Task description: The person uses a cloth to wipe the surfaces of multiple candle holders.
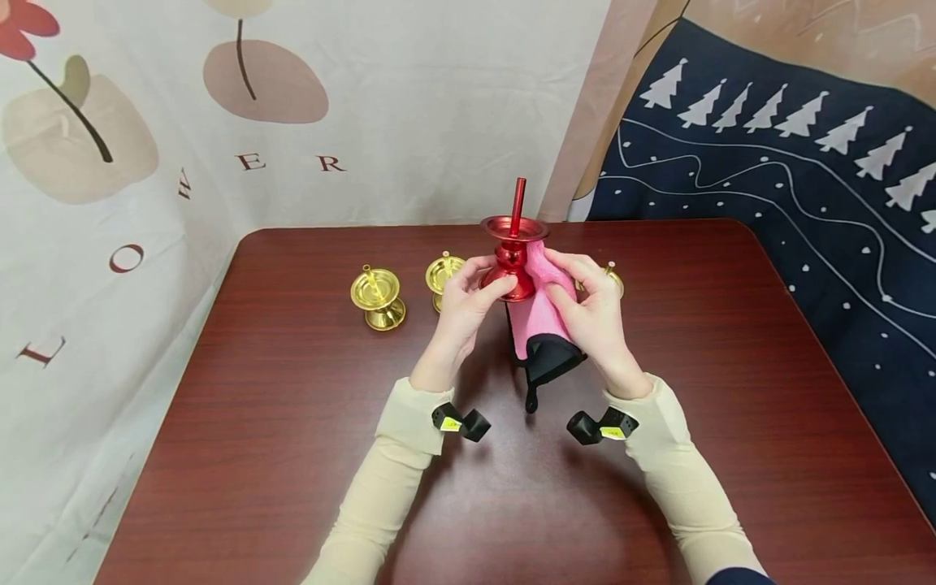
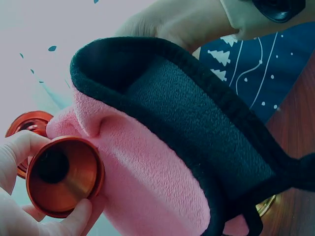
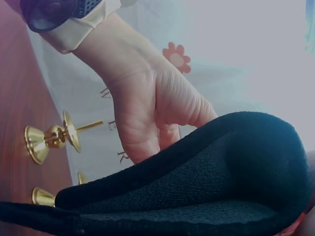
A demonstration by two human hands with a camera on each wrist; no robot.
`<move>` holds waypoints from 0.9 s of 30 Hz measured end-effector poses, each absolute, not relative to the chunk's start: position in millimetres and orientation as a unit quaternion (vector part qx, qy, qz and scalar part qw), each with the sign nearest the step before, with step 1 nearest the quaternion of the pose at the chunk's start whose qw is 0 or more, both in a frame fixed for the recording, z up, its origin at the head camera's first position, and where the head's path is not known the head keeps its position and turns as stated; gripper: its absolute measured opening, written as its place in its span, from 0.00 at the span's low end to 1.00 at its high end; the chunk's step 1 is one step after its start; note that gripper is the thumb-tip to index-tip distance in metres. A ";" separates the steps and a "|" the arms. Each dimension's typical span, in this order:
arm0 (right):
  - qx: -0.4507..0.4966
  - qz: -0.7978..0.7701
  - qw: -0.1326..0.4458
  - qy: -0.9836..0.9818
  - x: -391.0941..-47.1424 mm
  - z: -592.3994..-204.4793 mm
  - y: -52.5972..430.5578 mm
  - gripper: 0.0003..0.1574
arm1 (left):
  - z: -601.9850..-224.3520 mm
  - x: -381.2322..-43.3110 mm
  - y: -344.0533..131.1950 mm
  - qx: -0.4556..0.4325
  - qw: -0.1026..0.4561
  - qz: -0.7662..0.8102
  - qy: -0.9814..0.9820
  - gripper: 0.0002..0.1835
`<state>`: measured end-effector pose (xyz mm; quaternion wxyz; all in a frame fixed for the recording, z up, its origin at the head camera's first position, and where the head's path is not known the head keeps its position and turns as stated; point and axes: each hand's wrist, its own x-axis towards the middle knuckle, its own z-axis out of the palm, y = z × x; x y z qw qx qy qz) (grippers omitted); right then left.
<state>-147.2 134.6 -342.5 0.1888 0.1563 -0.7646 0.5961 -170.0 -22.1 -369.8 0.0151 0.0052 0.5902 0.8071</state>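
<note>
A shiny red candle holder (image 1: 510,264) with an upright spike is held above the table by my left hand (image 1: 462,313), whose thumb and fingers grip its flared base. The left wrist view shows the hollow underside of that base (image 2: 64,177). My right hand (image 1: 594,313) pinches a pink cloth with black trim (image 1: 543,305) and holds it against the red holder's right side. Its black-edged opening (image 2: 162,113) gapes toward the left wrist camera, and a black loop hangs from its lower end. The cloth hides part of the right hand's fingers.
On the table (image 1: 292,439), a gold candle holder (image 1: 378,296) stands at the left. Another gold one (image 1: 443,275) is partly behind my left hand, and a third (image 1: 613,280) is mostly hidden behind my right hand. Printed curtains (image 1: 439,97) hang behind the table.
</note>
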 end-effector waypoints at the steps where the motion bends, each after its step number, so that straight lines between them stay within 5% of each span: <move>1: 0.159 0.590 0.190 -0.769 -149.2 -345.8 136.1 0.22 | -369.7 -170.3 -22.5 0.004 0.015 0.804 0.595 0.17; 11: 0.209 0.523 0.200 -0.802 -147.4 -352.7 142.9 0.23 | -374.8 -171.8 -23.0 0.003 0.005 0.791 0.611 0.16; 27: 0.221 0.453 0.094 -0.859 -124.8 -357.6 176.3 0.22 | -392.7 -186.9 -16.6 0.035 -0.096 0.789 0.605 0.17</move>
